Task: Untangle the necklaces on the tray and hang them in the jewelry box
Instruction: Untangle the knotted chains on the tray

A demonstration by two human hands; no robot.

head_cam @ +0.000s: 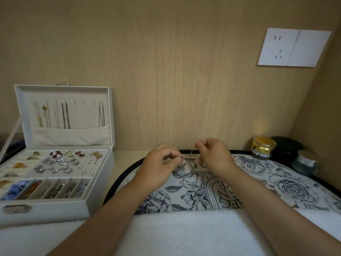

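Observation:
A round tray [287,183] with a black rim and a grey flower print lies in front of me. Over its far part, a thin gold necklace chain [190,157] stretches between my hands. My left hand [160,167] pinches one end by a small ring. My right hand [214,154] pinches the chain higher up. A tangle of silver chains [182,172] lies on the tray below them. The white jewelry box [55,163] stands open at the left, several necklaces [64,115] hanging in its lid.
Earrings and rings fill the box's lower compartments [60,163]. A gold jar [263,147], a dark green jar [287,146] and a silver-lidded jar [306,162] stand behind the tray at the right. A white towel [184,233] covers the near edge. A wall socket [293,47] is above.

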